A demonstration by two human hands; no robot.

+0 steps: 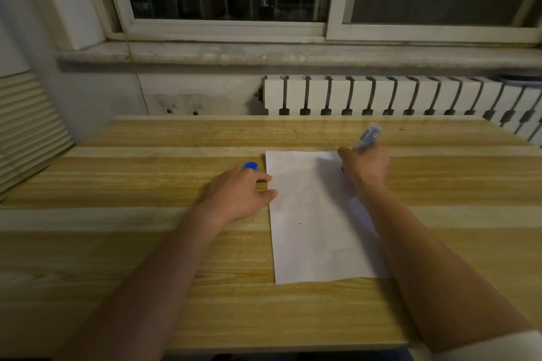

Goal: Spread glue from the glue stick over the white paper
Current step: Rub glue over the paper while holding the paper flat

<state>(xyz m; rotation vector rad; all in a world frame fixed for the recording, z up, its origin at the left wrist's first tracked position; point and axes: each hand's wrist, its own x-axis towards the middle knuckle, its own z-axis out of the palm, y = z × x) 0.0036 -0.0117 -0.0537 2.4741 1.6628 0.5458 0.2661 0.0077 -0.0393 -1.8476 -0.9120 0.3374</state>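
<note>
A white sheet of paper (316, 214) lies flat on the wooden table (146, 243), right of centre. My right hand (366, 165) grips a blue glue stick (366, 136) near the sheet's far right corner, the stick tilted with its lower end down at the paper and its base pointing up and away. My left hand (240, 193) rests at the sheet's left edge, thumb and a finger touching the paper. The blue cap (250, 166) stands on the table just beyond my left hand's fingers.
A white radiator (396, 95) and a window sill (264, 53) run along the wall behind the table's far edge. A slatted panel (26, 126) stands at the left.
</note>
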